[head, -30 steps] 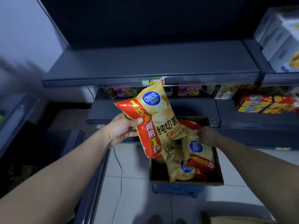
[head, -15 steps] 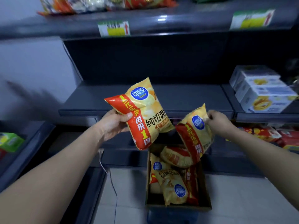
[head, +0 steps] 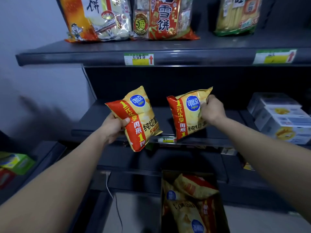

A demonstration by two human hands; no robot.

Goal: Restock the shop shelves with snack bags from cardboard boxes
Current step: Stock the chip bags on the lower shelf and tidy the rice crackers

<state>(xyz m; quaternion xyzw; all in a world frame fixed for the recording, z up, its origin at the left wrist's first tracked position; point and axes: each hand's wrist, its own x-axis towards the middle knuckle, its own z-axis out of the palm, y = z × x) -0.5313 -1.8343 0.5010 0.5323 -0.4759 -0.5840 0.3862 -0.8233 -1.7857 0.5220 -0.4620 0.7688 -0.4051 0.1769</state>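
My left hand (head: 113, 126) grips a yellow and red chip bag (head: 136, 118) by its left edge, held in front of the dark middle shelf (head: 94, 120). My right hand (head: 212, 109) pinches a second, matching chip bag (head: 185, 113) at its top right corner, level with the first and over the same shelf's front. Below, an open cardboard box (head: 224, 214) on the floor holds several more of these bags (head: 191, 199).
The upper shelf (head: 84, 54) carries large rice cracker bags (head: 161, 17) and price labels on its rail. White boxes (head: 279, 115) stand on the middle shelf at right. A green carton (head: 16, 162) lies on a low shelf at left. A white cable (head: 114, 199) hangs beside the box.
Both hands have risen from the box to the middle shelf's height. My right hand lifted the second bag fully out of the box. My view tilted upward, revealing the upper shelf.
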